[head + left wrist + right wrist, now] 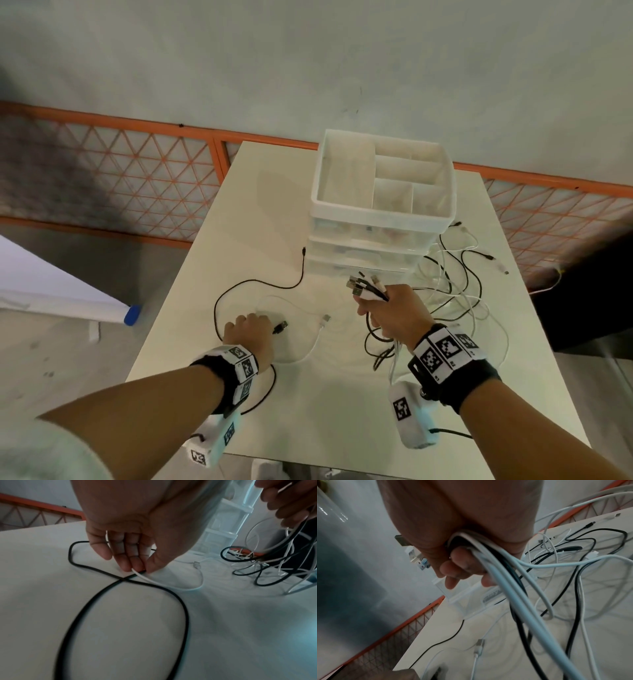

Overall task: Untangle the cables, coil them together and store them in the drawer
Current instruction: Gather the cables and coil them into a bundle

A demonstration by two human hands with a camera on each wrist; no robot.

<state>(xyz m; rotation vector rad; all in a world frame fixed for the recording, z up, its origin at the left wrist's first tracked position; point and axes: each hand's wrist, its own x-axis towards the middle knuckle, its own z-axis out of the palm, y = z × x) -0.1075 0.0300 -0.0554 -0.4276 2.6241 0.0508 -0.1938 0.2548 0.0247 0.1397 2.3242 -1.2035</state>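
My left hand [251,327] is low on the white table [274,192] and pinches a thin white cable [171,586] between thumb and fingertips [135,565]. A black cable [181,601] loops under that hand and crosses itself, its USB plug [281,327] lying just right of the hand. Raised in front of the drawer unit [376,240], my right hand [383,305] grips a bundle of black and white cables [503,574]. Their plugs [364,284] stick out above the fist. The rest of the bundle hangs down into a tangle [455,284] on the table's right side.
The clear plastic drawer unit has an open divided tray [383,171] on top and its drawers look closed. A loose white plug [326,318] lies between my hands. An orange mesh fence [137,171] runs behind the table. The table's edges are close on the left and right.
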